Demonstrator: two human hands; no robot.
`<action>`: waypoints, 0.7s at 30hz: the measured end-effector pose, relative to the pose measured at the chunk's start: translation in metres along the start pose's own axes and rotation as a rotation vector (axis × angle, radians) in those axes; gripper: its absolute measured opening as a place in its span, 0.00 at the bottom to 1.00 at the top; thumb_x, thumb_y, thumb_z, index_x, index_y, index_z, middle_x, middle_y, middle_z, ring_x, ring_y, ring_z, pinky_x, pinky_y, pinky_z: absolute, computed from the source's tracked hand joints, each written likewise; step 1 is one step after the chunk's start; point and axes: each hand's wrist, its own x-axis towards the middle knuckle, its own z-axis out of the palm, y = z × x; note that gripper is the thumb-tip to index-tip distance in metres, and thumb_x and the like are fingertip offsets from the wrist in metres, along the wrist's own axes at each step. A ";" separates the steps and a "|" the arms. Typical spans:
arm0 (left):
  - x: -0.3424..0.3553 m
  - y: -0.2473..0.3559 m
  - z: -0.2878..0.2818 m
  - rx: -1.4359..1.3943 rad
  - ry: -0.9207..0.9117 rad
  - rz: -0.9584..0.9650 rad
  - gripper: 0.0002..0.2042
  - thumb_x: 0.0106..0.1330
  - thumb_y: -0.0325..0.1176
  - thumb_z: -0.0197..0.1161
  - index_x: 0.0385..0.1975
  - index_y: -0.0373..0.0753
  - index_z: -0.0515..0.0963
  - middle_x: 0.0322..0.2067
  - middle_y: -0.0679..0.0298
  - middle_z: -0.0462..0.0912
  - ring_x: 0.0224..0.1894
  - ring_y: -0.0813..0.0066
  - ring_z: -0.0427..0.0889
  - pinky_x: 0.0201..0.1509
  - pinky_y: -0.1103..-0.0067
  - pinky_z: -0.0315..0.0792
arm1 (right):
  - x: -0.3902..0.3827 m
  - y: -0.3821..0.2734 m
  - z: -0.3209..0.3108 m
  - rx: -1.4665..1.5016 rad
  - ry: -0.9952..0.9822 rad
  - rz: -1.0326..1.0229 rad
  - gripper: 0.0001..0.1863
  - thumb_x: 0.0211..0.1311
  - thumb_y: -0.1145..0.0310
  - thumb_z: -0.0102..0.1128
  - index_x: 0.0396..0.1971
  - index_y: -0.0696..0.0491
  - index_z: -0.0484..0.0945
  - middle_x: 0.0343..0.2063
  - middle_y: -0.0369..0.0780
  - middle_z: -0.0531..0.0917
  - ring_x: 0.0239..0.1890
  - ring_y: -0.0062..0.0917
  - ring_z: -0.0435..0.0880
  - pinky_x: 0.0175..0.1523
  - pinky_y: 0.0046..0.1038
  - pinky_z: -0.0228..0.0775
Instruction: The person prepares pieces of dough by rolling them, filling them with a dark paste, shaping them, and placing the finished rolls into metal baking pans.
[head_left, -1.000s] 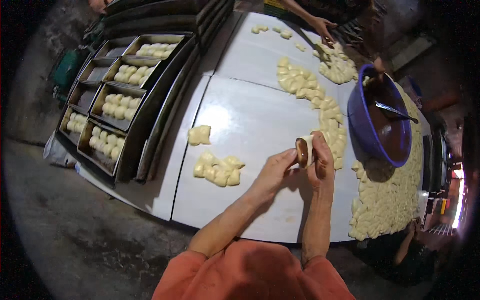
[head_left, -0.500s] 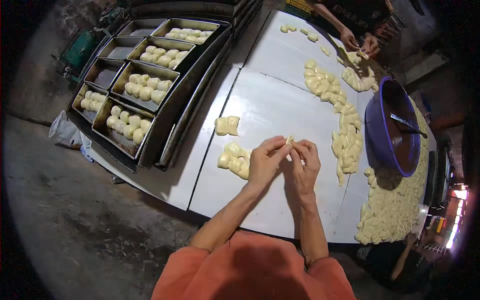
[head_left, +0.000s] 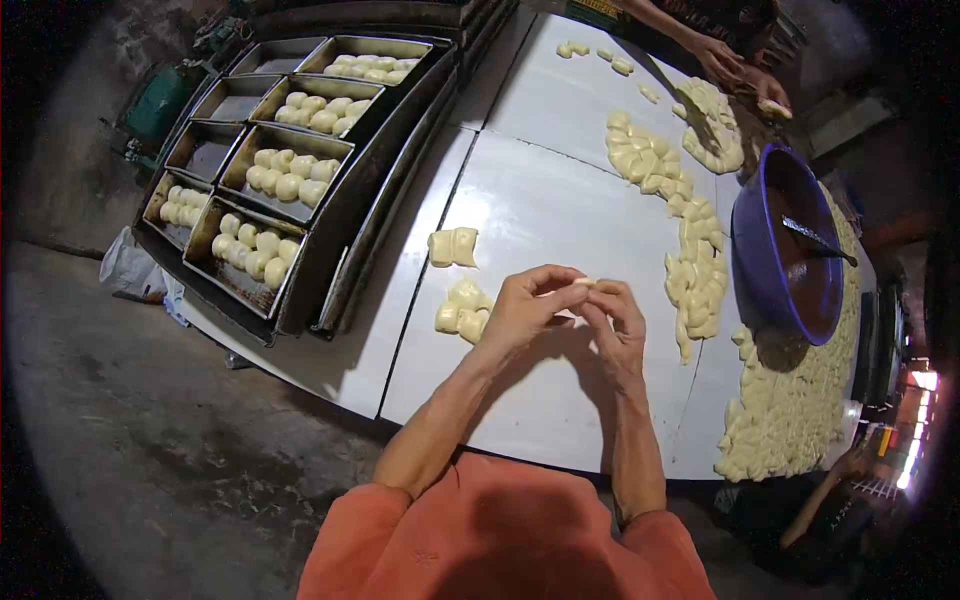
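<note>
My left hand (head_left: 532, 306) and my right hand (head_left: 614, 318) meet above the white table, fingertips pinched together around a small piece of dough (head_left: 586, 283). Most of that piece is hidden by my fingers. To the left of my hands lie two small groups of shaped dough pieces, a pair (head_left: 453, 247) farther away and a cluster (head_left: 464, 310) nearer, close to my left wrist. On the right, a long row of cut dough pieces (head_left: 692, 270) runs from far to near.
Metal loaf pans (head_left: 262, 258), several filled with dough balls, stand at the left. A purple basin (head_left: 745, 235) with brown contents and a utensil sits at the right, beside a broad sheet of dough (head_left: 785, 420). Another person's hands (head_left: 722, 62) handle dough at the far right.
My hands stay together, with the dough now held more between the fingertips and my left fingers bent further. The other person's hands have moved apart, one lifting a piece of dough.
</note>
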 end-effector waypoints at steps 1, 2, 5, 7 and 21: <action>0.001 -0.005 0.001 -0.087 -0.013 0.000 0.13 0.66 0.31 0.69 0.47 0.32 0.80 0.38 0.60 0.83 0.34 0.77 0.84 0.36 0.83 0.82 | 0.001 -0.012 0.006 -0.010 0.045 -0.034 0.08 0.65 0.77 0.65 0.41 0.53 0.87 0.48 0.40 0.78 0.48 0.24 0.79 0.46 0.24 0.75; 0.000 -0.004 0.001 -0.085 -0.011 -0.002 0.13 0.66 0.31 0.69 0.47 0.32 0.80 0.38 0.60 0.83 0.34 0.77 0.84 0.36 0.83 0.82 | 0.003 -0.011 0.005 -0.071 0.065 -0.066 0.08 0.65 0.77 0.65 0.43 0.54 0.85 0.50 0.41 0.77 0.49 0.26 0.79 0.50 0.25 0.74; 0.000 -0.004 0.001 -0.115 -0.092 -0.062 0.09 0.67 0.25 0.63 0.46 0.33 0.82 0.38 0.62 0.83 0.33 0.78 0.83 0.35 0.85 0.81 | 0.001 0.009 0.018 -0.174 0.215 -0.200 0.06 0.67 0.75 0.64 0.42 0.55 0.81 0.48 0.41 0.78 0.46 0.27 0.80 0.50 0.26 0.74; -0.001 -0.006 0.001 -0.053 -0.097 -0.064 0.10 0.68 0.25 0.62 0.47 0.32 0.82 0.39 0.63 0.84 0.34 0.77 0.84 0.37 0.84 0.81 | -0.002 0.021 0.026 -0.075 0.385 -0.224 0.07 0.67 0.71 0.66 0.39 0.55 0.77 0.41 0.40 0.80 0.41 0.25 0.79 0.47 0.27 0.74; -0.008 -0.025 -0.006 0.177 0.063 0.022 0.11 0.67 0.30 0.68 0.43 0.28 0.84 0.34 0.60 0.87 0.36 0.76 0.85 0.42 0.80 0.80 | -0.010 -0.018 0.005 0.066 0.122 0.376 0.18 0.74 0.56 0.59 0.31 0.57 0.80 0.25 0.32 0.76 0.28 0.15 0.71 0.33 0.21 0.65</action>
